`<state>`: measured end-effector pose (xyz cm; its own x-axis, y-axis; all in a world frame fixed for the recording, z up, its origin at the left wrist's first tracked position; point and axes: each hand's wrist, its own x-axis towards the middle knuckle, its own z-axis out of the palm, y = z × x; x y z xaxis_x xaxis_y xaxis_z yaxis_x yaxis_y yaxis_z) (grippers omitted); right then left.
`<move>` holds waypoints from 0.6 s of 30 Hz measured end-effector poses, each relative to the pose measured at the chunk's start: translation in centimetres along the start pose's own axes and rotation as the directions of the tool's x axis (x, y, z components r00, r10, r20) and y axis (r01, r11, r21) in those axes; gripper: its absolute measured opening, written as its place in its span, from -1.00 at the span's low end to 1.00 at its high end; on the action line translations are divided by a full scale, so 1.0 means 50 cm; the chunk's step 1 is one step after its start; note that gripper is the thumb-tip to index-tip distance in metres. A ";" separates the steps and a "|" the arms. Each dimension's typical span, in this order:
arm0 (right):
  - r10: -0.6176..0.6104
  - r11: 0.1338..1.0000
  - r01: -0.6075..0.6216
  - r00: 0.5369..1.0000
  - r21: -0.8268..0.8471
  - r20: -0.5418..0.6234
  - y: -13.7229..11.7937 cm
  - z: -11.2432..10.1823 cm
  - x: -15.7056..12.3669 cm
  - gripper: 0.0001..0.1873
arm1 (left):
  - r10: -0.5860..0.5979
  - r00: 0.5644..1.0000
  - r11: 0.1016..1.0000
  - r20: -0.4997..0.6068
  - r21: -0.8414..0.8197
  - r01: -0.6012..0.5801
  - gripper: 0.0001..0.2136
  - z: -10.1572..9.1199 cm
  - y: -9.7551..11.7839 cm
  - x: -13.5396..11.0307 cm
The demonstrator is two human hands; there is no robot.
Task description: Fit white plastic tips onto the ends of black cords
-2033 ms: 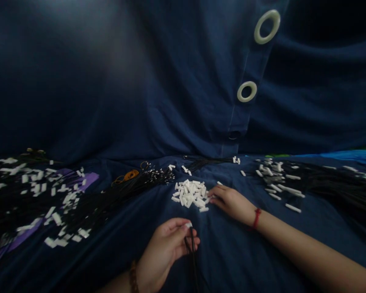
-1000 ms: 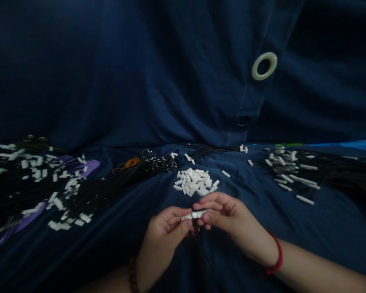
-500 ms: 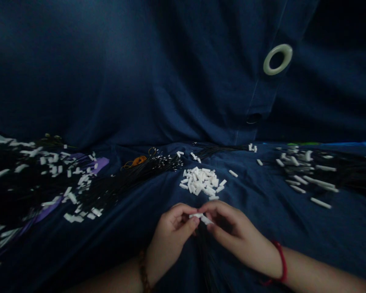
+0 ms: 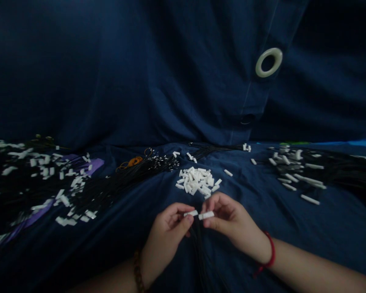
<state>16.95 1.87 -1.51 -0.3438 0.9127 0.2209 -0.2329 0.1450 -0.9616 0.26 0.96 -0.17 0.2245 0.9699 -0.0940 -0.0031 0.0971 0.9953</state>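
My left hand (image 4: 167, 232) pinches a small white plastic piece (image 4: 190, 213) together with the end of a thin black cord (image 4: 198, 248) that trails down toward me. My right hand (image 4: 228, 221) pinches a second small white piece (image 4: 208, 215) right next to the first, their ends a little apart. Both hands hover low over the dark blue cloth (image 4: 262, 211). Just beyond them lies a small heap of loose white pieces (image 4: 197, 181).
A bundle of black cords with white pieces (image 4: 42, 187) spreads over the left. Another such bundle (image 4: 311, 173) lies at the right. Cords with metal ends (image 4: 152, 165) and an orange loop (image 4: 129, 162) sit behind. Blue curtain with a white eyelet (image 4: 269, 62) hangs behind.
My right hand took a white piece from the heap and came back to my left hand. The two pieces met, then drew slightly apart.
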 end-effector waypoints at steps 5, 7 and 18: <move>-0.045 0.994 0.042 0.998 -0.101 -0.031 -0.013 0.004 -0.005 -0.76 | 0.010 1.000 1.000 -0.010 -0.026 -0.011 -0.86 0.001 0.001 -0.004; -0.047 0.987 0.045 0.999 -0.154 -0.009 -0.020 0.007 -0.006 -0.79 | 0.013 1.000 0.999 -0.014 -0.046 -0.013 -0.86 0.002 0.001 -0.004; -0.140 0.864 0.134 0.990 -0.485 0.023 -0.038 0.005 -0.003 -0.90 | 0.051 0.999 0.989 0.021 -0.140 -0.047 -0.93 -0.003 0.008 -0.011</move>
<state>17.23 1.35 0.33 -0.3286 0.8743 0.3572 0.1936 0.4325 -0.8806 -0.03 0.52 0.28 0.2441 0.9688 -0.0430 -0.1499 0.0815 0.9853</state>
